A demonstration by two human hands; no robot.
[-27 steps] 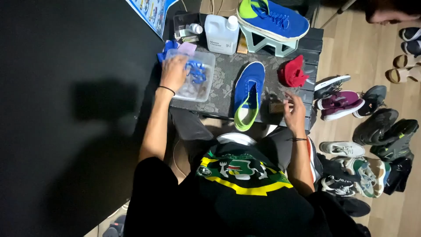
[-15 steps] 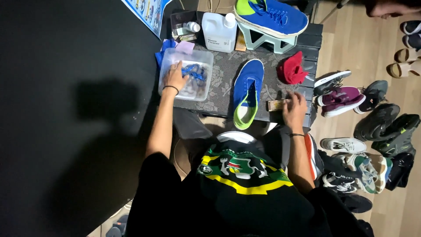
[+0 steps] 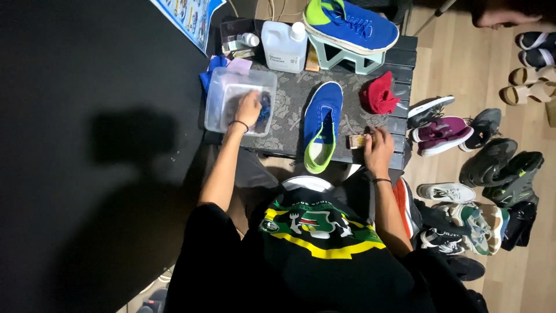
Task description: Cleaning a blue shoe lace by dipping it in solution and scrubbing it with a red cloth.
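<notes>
My left hand [image 3: 248,109] reaches down into a clear plastic tub [image 3: 218,98] on the small dark table [image 3: 405,75] and closes on a blue cloth [image 3: 265,107] inside it. My right hand [image 3: 379,152] rests at the table's front right corner, gripping a small wooden brush [image 3: 357,141]. Between the two hands lies a blue shoe with a green heel [image 3: 319,124], pointing away from me. A second blue shoe [image 3: 347,23] sits on a pale green stand [image 3: 341,57] at the back.
A white jug [image 3: 282,46], small bottles [image 3: 246,39] and a red cloth [image 3: 380,94] share the table. Several pairs of shoes [image 3: 463,145] cover the wooden floor to the right. A black mat [image 3: 87,145] lies to the left.
My left hand has sunk from the tub's far edge into its middle, onto the blue cloth. My right hand stays by the brush at the front corner.
</notes>
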